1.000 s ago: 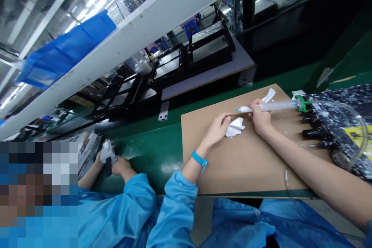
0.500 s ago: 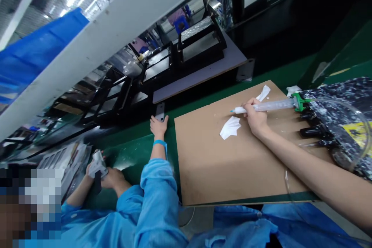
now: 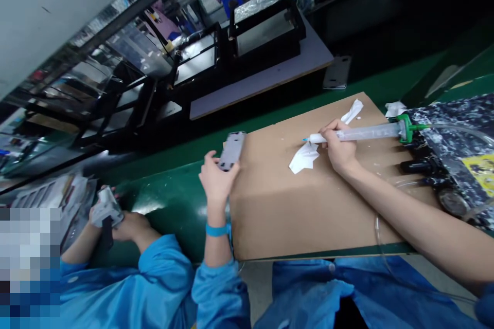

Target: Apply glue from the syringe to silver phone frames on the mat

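Note:
My left hand [image 3: 217, 179], with a blue band at the wrist, grips the lower end of a flat grey phone-shaped panel [image 3: 233, 149] with dark spots at its corners. The panel is held at the left edge of a brown board [image 3: 293, 216]. My right hand [image 3: 339, 149] is wrapped round a dispensing syringe [image 3: 366, 132], its blue-tipped nozzle pointing left. A green adapter [image 3: 405, 128] caps the syringe's rear and joins a clear tube. Below the nozzle lies a crumpled white wipe [image 3: 304, 158] on the board.
On the right stands a speckled black box [image 3: 451, 133] with knobs and a gauge. Another panel [image 3: 337, 72] lies behind the board. A co-worker's hands [image 3: 129, 226] hold a grey part at the left, near stacked trays [image 3: 50, 195]. Black frames [image 3: 266, 41] sit on a shelf.
My left hand has picked up the phone-shaped panel from the green table and brought it closer, to the board's left edge. My right hand still holds the syringe. The camera view has shifted.

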A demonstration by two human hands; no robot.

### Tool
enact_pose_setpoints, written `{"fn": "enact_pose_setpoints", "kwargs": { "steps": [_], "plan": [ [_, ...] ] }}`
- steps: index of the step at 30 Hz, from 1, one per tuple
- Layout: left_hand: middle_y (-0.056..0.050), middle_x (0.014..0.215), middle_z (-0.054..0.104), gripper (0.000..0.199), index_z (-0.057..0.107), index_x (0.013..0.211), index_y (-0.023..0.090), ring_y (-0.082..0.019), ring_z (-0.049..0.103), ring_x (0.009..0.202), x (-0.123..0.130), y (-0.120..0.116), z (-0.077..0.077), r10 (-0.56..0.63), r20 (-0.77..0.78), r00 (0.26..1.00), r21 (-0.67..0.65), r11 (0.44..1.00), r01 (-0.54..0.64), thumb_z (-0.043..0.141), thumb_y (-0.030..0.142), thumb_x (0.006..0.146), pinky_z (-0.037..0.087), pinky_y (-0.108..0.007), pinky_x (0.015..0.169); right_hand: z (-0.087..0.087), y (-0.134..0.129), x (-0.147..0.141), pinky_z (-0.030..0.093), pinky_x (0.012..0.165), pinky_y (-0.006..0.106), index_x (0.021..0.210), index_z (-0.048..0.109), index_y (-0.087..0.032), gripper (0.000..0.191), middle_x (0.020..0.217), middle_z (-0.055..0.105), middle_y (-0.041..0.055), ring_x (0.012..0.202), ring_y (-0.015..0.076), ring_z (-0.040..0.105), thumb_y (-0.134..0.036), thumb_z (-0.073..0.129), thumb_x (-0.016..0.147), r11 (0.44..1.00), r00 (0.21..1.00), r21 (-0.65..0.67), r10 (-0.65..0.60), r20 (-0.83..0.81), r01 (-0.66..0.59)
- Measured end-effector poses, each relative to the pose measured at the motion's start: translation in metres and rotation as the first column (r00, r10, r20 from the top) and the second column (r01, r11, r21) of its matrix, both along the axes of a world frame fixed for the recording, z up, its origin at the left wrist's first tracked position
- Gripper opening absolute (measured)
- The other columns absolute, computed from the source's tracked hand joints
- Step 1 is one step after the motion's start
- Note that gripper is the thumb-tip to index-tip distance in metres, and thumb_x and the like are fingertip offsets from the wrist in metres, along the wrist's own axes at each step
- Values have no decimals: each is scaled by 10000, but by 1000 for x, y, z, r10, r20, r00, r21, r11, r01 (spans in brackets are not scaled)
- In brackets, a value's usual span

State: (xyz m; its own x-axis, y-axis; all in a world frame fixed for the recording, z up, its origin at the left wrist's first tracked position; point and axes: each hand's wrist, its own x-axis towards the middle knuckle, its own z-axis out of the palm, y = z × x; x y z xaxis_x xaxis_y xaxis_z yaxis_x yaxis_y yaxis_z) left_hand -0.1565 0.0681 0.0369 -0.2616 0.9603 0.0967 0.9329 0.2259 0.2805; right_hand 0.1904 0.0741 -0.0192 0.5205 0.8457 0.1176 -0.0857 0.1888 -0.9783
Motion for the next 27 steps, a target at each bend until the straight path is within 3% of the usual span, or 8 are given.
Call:
{"fn": "enact_pose_setpoints", "kwargs": {
  "steps": [5,8,11,14,16,18,22,27],
  "plan": [
    [-199,1351,780,758,589,1544,170,-429,756,1231,55,-75,-35,-141,-144,979,88,984,155,849,476,902,589,-516,1004,2,-3,2,441,509,339,730,615,-296,195,603,605,-37,502,171,524,-371,777,809,997,997,-2,73,-30,-73],
    [-202,1303,769,757,580,1559,146,-426,753,1190,58,-90,-37,-122,-193,974,110,983,145,848,477,934,594,-504,958,8,-13,-5,527,614,351,827,721,-276,236,754,737,4,640,195,660,-455,872,849,958,959,-36,283,-34,-284],
    [-200,1308,757,760,581,1561,136,-420,752,1184,55,-95,-34,-132,-192,972,63,987,146,865,493,953,605,-502,948,11,-31,-24,624,796,408,1045,821,-273,403,981,850,55,852,245,777,-643,902,906,803,807,-82,587,-64,-590],
    [-212,1376,742,751,566,1579,142,-413,752,1221,57,-97,-32,-156,-175,972,42,985,165,856,506,990,613,-492,953,8,-45,-43,638,921,456,1121,845,-269,510,997,860,69,925,264,793,-744,863,937,673,681,-103,729,-72,-732],
    [-209,1375,740,752,548,1593,142,-412,751,1248,61,-98,-30,-183,-171,968,35,981,191,845,513,1011,616,-487,964,5,-48,-47,632,971,478,1115,851,-273,515,1013,864,73,959,274,793,-760,848,947,704,712,-121,700,-46,-700],
    [-209,1352,741,771,531,1609,128,-415,752,1251,69,-99,-27,-214,-176,961,11,976,219,836,527,1024,618,-495,989,3,-44,-45,627,988,490,1099,851,-281,502,1025,867,72,977,282,793,-759,848,947,790,797,-137,604,-3,-598],
    [-208,1326,747,882,490,1668,114,-417,783,1205,96,-104,-18,-272,-148,951,-141,957,252,812,634,1033,633,-493,987,4,-32,-30,635,872,463,998,821,-282,450,921,841,55,860,269,776,-727,850,942,923,928,-108,373,6,-370],
    [-224,1380,775,1046,329,1821,158,-418,837,1169,122,-103,-6,-405,-7,914,-328,865,380,694,790,1071,645,-453,905,8,-26,-18,650,797,446,953,797,-284,424,817,800,29,757,247,750,-704,860,944,955,956,-64,292,6,-291]
  ]
}}
